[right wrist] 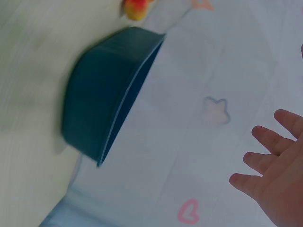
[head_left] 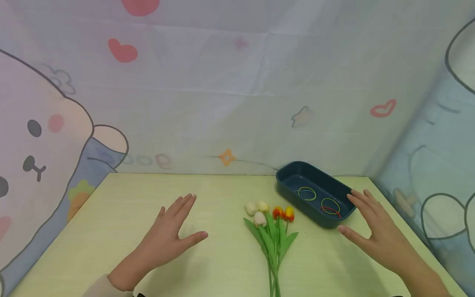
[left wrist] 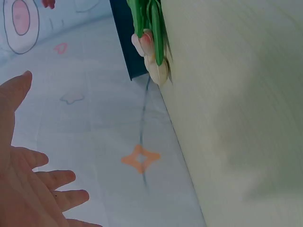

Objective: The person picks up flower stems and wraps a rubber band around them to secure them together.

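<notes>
**Both hands spread above the table**

Nearest me, the stems of the tulip bunch (head_left: 272, 235) ran off the table's (head_left: 222, 264) front edge, between my hands. My left hand (head_left: 168, 239) hovered flat with fingers spread and thumb out, holding nothing, well apart from the flowers. My right hand (head_left: 375, 233) was likewise spread and empty, its fingertips just beside the dark blue tray (head_left: 289, 175). Farther back, coloured rubber bands (head_left: 319, 200) lay inside that tray, before the cartoon backdrop (head_left: 237, 82).

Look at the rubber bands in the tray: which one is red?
The red rubber band lies at the end of the dark blue tray nearest the right hand, overlapping a green band; the others are green or yellow-green.
</notes>
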`<state>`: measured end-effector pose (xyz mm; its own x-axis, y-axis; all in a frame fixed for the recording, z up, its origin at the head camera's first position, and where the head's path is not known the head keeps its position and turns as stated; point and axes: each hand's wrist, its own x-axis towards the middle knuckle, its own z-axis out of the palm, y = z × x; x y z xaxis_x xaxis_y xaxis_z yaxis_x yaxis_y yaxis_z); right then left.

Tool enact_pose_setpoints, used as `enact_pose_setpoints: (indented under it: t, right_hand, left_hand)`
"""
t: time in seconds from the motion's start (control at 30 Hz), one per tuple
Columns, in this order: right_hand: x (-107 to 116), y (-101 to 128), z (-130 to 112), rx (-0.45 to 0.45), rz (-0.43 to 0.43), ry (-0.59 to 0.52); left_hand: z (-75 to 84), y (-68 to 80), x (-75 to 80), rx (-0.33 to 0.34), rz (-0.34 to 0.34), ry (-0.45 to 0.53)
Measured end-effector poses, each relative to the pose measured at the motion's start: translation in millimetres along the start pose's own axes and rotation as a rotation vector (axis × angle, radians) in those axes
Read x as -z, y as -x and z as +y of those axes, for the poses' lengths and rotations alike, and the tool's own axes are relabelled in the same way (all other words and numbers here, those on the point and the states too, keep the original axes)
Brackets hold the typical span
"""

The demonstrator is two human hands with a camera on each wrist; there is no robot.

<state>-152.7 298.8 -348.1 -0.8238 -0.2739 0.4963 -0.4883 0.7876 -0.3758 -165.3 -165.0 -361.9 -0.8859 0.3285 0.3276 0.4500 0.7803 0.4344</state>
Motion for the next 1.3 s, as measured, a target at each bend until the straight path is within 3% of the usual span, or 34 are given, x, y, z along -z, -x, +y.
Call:
enact_pose_setpoints:
  t: [0.27, 0.47, 0.73, 1.0, 1.17, 1.3]
  right_hand:
    - [-8.5, 2.6, -33.9, -0.077, -0.007, -0.106]
    - [-23.0, 8.5, -47.0, -0.086, 0.012, -0.088]
    - [-46.0, 17.8, -50.1, -0.069, 0.027, -0.137]
    - [-66.9, 24.2, -53.7, -0.211, -0.109, -0.262]
    - [-80.9, 26.2, -53.5, -0.208, -0.148, -0.383]
    - [-86.9, 25.1, -53.3, -0.28, -0.27, -0.498]
  left_hand:
    - [21.5, 3.8, -13.7, 0.082, -0.028, 0.217]
    - [35.7, 5.0, -29.6, 0.162, -0.087, 0.352]
    - [48.5, 6.9, -53.6, 0.152, -0.13, 0.5]
    - [60.7, 7.2, -69.9, 0.109, -0.203, 0.637]
    - [66.2, 6.6, -81.6, 0.124, -0.255, 0.709]
    - [70.9, 5.5, -91.2, 0.168, -0.297, 0.771]
